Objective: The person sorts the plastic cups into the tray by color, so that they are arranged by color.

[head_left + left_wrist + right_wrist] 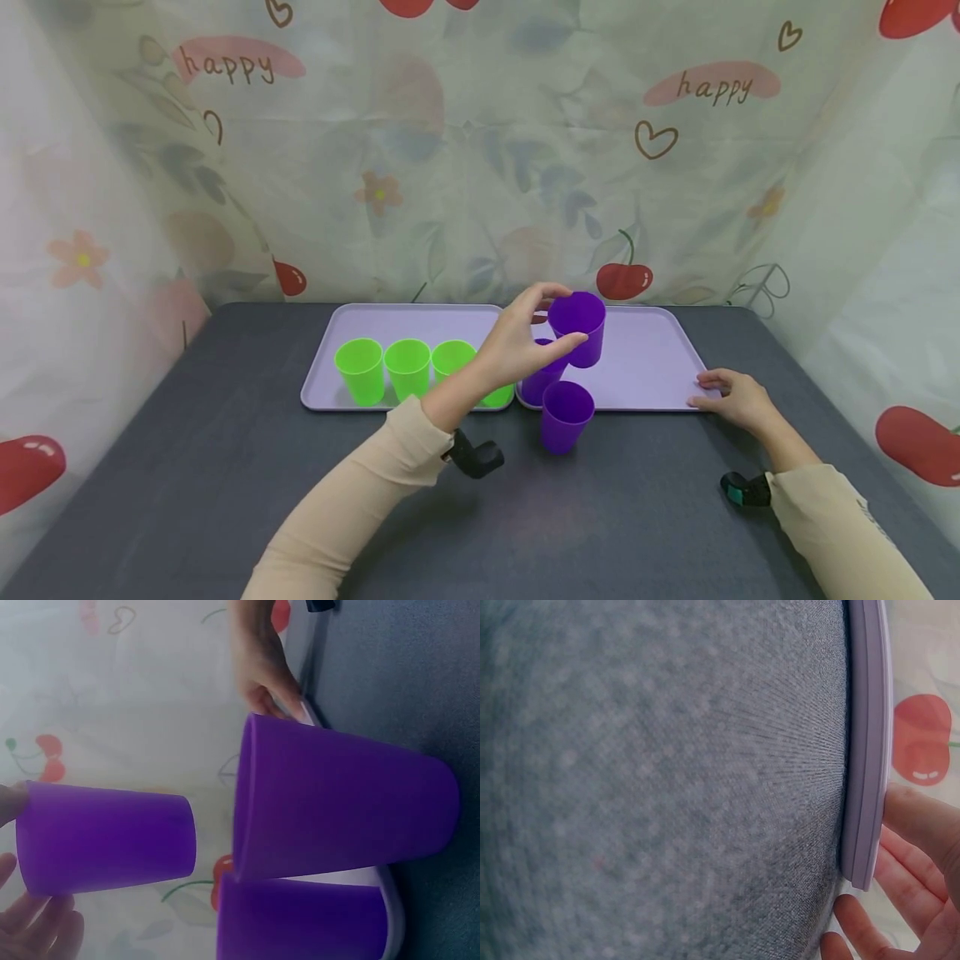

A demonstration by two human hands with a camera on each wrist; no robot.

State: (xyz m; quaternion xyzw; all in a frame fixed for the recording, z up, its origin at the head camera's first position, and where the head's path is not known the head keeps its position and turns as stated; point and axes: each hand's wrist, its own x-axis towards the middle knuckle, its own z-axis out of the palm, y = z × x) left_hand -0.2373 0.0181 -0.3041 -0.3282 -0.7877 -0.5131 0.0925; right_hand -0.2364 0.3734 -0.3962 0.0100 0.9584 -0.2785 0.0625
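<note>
My left hand [522,335] holds a purple cup [583,329] by its rim, raised above the right lilac tray [645,367]. The left wrist view shows the fingertips at the rim of that held cup [109,838]. Just below, a second purple cup [542,383] stands at the tray's left end, partly hidden. A third purple cup [567,417] stands upright on the dark table in front of the tray. At the tray's near right corner, my right hand [738,402] grips the edge; the right wrist view shows thumb and fingers at the tray rim [868,750].
To the left lies another lilac tray [420,315] with several green cups [362,372] in a row, the rightmost mostly behind my left forearm. The dark cloth-covered table [187,467] ends at a patterned curtain [465,167] at the back and sides.
</note>
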